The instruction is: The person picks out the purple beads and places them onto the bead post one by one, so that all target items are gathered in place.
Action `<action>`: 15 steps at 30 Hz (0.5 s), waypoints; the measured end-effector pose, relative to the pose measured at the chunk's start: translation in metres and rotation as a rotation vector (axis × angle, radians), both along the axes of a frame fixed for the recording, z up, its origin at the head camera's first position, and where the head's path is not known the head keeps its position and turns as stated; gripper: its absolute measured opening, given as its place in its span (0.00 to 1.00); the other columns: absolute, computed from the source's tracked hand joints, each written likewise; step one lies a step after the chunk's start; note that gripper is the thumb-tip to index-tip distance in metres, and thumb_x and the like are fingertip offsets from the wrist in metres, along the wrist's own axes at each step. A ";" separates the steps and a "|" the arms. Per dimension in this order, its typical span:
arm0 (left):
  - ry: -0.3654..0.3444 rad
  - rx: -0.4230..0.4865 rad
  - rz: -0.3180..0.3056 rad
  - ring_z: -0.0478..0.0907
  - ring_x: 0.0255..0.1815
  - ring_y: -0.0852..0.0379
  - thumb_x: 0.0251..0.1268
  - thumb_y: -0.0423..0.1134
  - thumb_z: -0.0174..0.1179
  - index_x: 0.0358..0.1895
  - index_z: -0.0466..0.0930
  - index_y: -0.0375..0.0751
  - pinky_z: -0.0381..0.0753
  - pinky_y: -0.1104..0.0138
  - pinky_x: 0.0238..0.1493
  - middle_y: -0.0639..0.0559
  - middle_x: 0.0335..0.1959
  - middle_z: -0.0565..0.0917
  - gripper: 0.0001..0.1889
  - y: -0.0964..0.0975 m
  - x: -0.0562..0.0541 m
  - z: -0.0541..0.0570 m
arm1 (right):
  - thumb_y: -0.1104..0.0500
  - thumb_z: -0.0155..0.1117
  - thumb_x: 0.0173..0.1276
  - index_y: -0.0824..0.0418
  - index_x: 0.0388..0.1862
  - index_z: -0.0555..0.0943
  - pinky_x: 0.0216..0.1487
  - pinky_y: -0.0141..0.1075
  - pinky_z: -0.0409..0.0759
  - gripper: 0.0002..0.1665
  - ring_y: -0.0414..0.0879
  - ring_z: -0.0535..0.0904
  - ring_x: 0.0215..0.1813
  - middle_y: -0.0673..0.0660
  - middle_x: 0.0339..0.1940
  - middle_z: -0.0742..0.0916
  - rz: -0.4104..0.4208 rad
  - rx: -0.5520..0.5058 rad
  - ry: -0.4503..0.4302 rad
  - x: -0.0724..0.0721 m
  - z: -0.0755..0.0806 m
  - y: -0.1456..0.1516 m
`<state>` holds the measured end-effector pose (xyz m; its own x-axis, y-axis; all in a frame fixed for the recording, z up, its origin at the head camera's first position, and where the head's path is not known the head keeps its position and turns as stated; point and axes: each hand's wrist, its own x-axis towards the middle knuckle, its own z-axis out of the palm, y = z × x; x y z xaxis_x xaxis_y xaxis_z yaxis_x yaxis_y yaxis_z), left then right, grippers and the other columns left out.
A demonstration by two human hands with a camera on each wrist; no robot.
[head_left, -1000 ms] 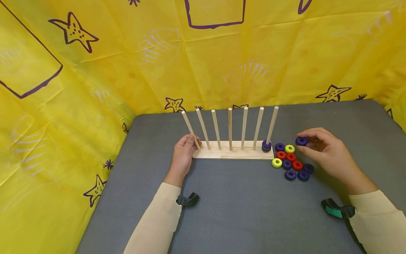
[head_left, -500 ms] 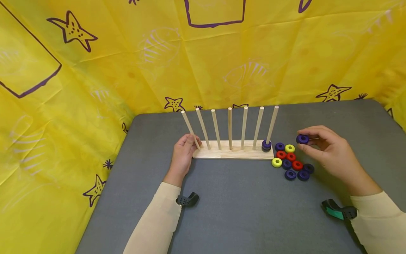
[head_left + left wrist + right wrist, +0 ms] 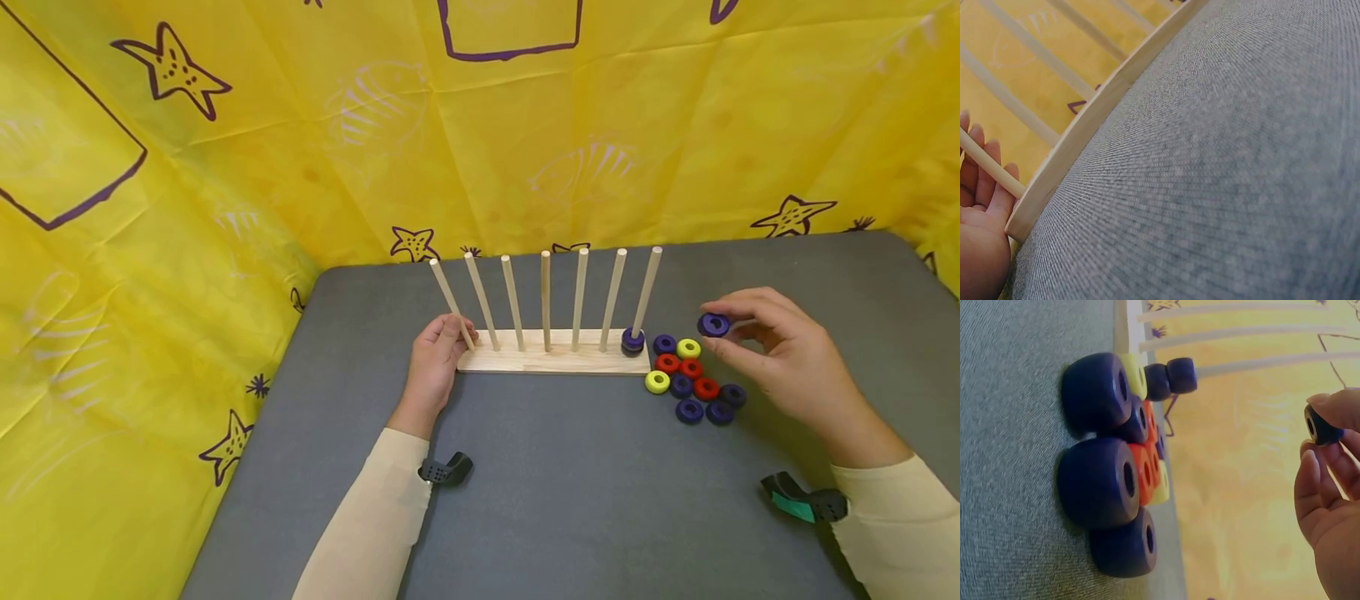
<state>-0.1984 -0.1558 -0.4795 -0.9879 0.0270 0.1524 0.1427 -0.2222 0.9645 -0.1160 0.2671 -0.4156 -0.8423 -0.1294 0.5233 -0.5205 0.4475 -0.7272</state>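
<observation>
A wooden peg rack (image 3: 510,361) with several upright pegs lies across the middle of the table. My left hand (image 3: 435,360) is at its left end, with fingers curled round the base of the leftmost peg (image 3: 991,165). Two dark blue beads (image 3: 632,342) are stacked on the rightmost peg. To the right of the rack my right hand (image 3: 783,358) pinches another dark blue bead (image 3: 713,325) between thumb and fingertips, off the table. The right wrist view shows the hole of this held bead (image 3: 1319,427) facing sideways.
Beside the rack's right end, loose red beads (image 3: 706,388), yellow beads (image 3: 657,382) and dark blue beads (image 3: 689,411) lie close together on the grey table (image 3: 562,500). A yellow patterned cloth (image 3: 480,150) hangs behind the table and along its left side.
My right hand has risen slightly, and the bead in its fingers has turned a little. The left hand keeps its place at the rack.
</observation>
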 end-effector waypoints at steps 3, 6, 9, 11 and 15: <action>0.008 -0.016 -0.006 0.82 0.49 0.50 0.85 0.50 0.59 0.43 0.84 0.35 0.81 0.61 0.58 0.41 0.44 0.82 0.19 0.000 0.000 -0.001 | 0.92 0.74 0.51 0.72 0.57 0.86 0.49 0.20 0.79 0.34 0.38 0.81 0.45 0.53 0.53 0.84 0.000 0.024 0.023 0.001 0.003 -0.002; 0.018 -0.016 -0.010 0.82 0.48 0.51 0.82 0.54 0.61 0.43 0.84 0.37 0.81 0.61 0.58 0.43 0.43 0.83 0.20 -0.001 0.000 -0.001 | 0.93 0.73 0.49 0.73 0.57 0.86 0.48 0.21 0.80 0.36 0.39 0.81 0.45 0.55 0.53 0.84 0.024 0.021 0.040 0.001 0.006 -0.004; 0.020 -0.015 -0.011 0.82 0.49 0.50 0.83 0.53 0.61 0.43 0.84 0.37 0.81 0.61 0.58 0.43 0.44 0.83 0.20 -0.001 0.000 -0.001 | 0.94 0.73 0.48 0.74 0.57 0.85 0.48 0.21 0.80 0.37 0.40 0.81 0.45 0.56 0.53 0.84 0.039 0.017 0.057 0.000 0.011 -0.007; 0.019 -0.012 -0.013 0.82 0.49 0.49 0.84 0.52 0.60 0.43 0.84 0.37 0.81 0.61 0.58 0.43 0.44 0.83 0.18 -0.001 0.000 -0.001 | 0.94 0.73 0.48 0.74 0.57 0.85 0.49 0.21 0.79 0.37 0.40 0.81 0.45 0.56 0.53 0.84 0.038 0.017 0.058 0.000 0.014 -0.009; 0.016 -0.015 -0.015 0.82 0.50 0.48 0.84 0.51 0.60 0.43 0.84 0.38 0.81 0.61 0.58 0.44 0.44 0.83 0.18 -0.002 0.000 -0.001 | 0.93 0.75 0.47 0.73 0.57 0.86 0.49 0.21 0.79 0.37 0.40 0.81 0.45 0.56 0.53 0.85 0.031 0.022 0.064 -0.002 0.024 -0.012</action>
<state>-0.1984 -0.1573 -0.4802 -0.9849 0.0437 0.1678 0.1551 -0.2102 0.9653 -0.1177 0.2547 -0.3916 -0.8024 -0.1675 0.5727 -0.5798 0.4461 -0.6818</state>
